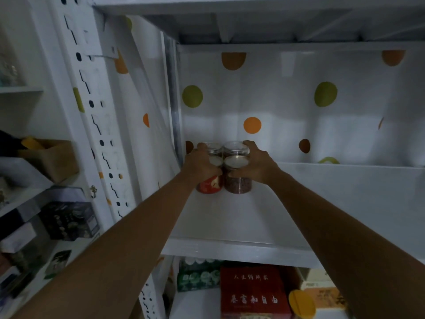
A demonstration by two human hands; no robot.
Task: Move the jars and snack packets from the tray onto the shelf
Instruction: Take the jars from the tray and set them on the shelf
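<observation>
Several clear-lidded jars stand bunched in the back left corner of the white shelf (230, 217). At the front are a red-labelled jar (210, 185) and a jar of dark reddish contents (239, 184); two more jars (236, 148) stand behind them. My left hand (200, 164) wraps the left side of the group, over the red-labelled jar. My right hand (255, 163) clasps the right side, fingers curled round the dark jar. No tray or snack packets are in view.
A spotted white sheet (287, 107) lines the shelf's back and left side. A perforated white upright (96, 125) stands at left. Below are a red box (253, 293) and green cans (197, 275). The neighbouring left shelves hold boxes (69, 219).
</observation>
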